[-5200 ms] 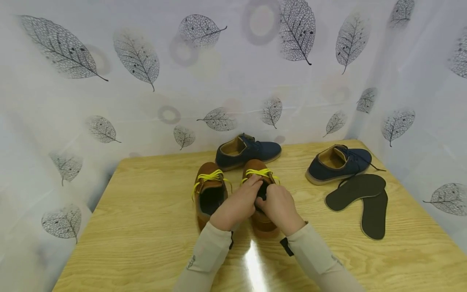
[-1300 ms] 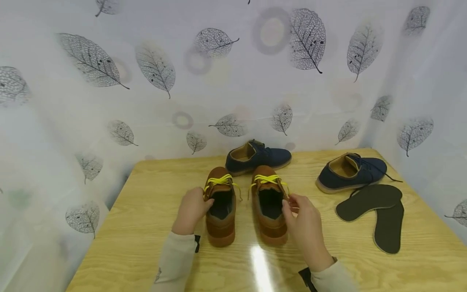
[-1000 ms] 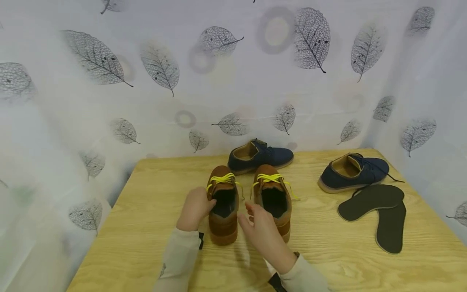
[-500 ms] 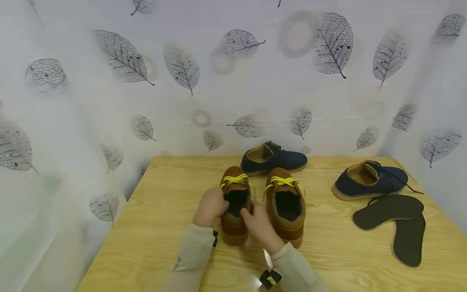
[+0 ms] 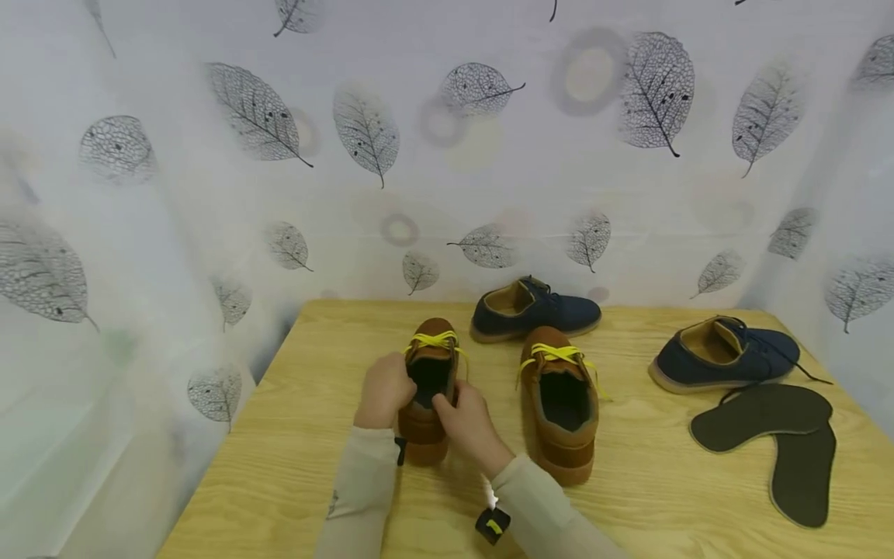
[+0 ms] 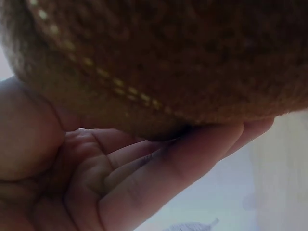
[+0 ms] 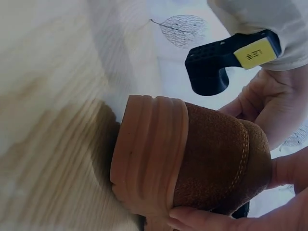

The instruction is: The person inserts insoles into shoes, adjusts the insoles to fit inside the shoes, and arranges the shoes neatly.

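A brown suede shoe with yellow laces (image 5: pixel 423 444) stands on the table, toe pointing away. My left hand (image 5: pixel 386 390) grips its collar from the left, thumb at the opening; the left wrist view shows the fingers against the stitched suede (image 6: pixel 168 62). From the right, my right hand (image 5: pixel 469 423) holds the same collar, thumb over the edge and fingers along the outer side. In the right wrist view the shoe's heel (image 7: pixel 211 154) sits between both hands, its sole close to the table. A matching brown shoe (image 5: pixel 567 458) stands apart on the right, untouched.
One navy shoe (image 5: pixel 559 314) lies behind the brown pair, near the curtain (image 5: pixel 489 186). Another navy shoe (image 5: pixel 740 361) is at the right, laces loose. Two overlapping dark insoles (image 5: pixel 803 473) lie in front of it on the wooden table (image 5: pixel 642 497).
My right hand has left the right brown shoe and taken hold of the left one. That shoe has shifted left, widening the gap between the pair. The head view has turned left.
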Demonstrator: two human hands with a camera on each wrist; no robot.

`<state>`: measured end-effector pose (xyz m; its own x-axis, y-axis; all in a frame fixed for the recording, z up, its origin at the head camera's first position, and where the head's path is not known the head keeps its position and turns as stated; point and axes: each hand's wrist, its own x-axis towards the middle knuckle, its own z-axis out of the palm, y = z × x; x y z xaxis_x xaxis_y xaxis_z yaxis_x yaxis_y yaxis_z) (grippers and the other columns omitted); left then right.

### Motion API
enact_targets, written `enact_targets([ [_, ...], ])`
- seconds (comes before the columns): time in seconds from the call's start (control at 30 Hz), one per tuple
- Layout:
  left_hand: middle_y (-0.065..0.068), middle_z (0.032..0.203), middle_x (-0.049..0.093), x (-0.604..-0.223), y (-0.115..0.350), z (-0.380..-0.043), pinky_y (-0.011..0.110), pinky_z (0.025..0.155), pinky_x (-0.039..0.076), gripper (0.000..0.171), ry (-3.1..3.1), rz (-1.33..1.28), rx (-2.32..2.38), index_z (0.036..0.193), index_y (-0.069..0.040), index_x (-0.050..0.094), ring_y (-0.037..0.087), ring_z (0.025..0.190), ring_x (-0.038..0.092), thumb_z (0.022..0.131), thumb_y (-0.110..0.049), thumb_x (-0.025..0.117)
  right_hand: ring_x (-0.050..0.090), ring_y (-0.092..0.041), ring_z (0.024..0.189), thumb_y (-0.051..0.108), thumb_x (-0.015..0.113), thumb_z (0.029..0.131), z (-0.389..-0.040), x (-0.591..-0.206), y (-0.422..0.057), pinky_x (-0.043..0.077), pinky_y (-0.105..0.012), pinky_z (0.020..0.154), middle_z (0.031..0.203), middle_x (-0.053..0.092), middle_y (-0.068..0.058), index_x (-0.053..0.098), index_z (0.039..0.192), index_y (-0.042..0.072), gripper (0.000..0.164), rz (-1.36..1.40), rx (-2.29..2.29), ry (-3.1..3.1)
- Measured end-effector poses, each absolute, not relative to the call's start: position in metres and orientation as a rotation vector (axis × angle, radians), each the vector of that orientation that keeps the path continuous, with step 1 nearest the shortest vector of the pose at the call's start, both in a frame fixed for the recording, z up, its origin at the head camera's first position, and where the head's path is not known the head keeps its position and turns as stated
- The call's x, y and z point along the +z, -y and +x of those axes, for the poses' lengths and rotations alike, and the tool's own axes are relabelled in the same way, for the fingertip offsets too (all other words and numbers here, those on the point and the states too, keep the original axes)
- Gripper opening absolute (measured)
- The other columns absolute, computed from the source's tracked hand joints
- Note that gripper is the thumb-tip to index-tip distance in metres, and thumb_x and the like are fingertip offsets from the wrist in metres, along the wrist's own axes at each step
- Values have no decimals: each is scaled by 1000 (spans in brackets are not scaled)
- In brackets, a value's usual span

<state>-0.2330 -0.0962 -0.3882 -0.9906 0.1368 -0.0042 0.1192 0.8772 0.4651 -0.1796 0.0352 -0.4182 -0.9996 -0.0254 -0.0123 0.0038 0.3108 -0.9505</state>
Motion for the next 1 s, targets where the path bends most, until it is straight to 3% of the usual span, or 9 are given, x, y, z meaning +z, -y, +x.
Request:
enact_targets([
  [0.27,15,75,62,-396,129,-249,40,54,47,8,-3031,-80,807,81,3,62,27,64,57,79,-2,56,60,-27,85,8,53,89,-204,-420,-2,51,-39,70,98,63,-20,57,107,-10,26,-107,-1748,-2607],
  [0.37,21,86,66,-399,142,-253,45,58,49,21,-3034,-187,827,97,4,66,33,72,62,82,-4,53,61,-25,84,7,53,89,-212,-422,12,51,-38,70,98,63,-19,56,108,-10,26,-141,-1767,-2597],
  [0.5,27,112,64,-404,158,-257,54,72,50,38,-3057,-287,856,122,3,61,44,91,62,87,-7,50,60,-23,84,7,54,89,-221,-427,30,51,-35,70,98,62,-18,53,112,-10,29,-181,-1788,-2582],
  [0.6,27,119,61,-407,168,-257,57,77,48,39,-3072,-350,883,126,3,58,46,98,60,90,-9,47,59,-22,86,7,54,89,-225,-429,41,51,-34,72,100,61,-18,52,115,-10,31,-206,-1796,-2584],
  [0.8,25,124,59,-410,182,-256,57,79,47,39,-3079,-460,942,130,-1,57,47,102,58,94,-11,46,59,-22,93,8,54,90,-228,-433,58,50,-34,79,106,61,-17,53,118,-8,32,-243,-1832,-2563],
  [1.0,22,118,64,-415,187,-260,54,73,48,37,-3081,-539,1023,129,-5,60,42,100,61,94,-12,50,60,-21,92,8,56,91,-233,-435,64,51,-32,78,103,62,-16,55,116,-8,30,-257,-1836,-2583],
])
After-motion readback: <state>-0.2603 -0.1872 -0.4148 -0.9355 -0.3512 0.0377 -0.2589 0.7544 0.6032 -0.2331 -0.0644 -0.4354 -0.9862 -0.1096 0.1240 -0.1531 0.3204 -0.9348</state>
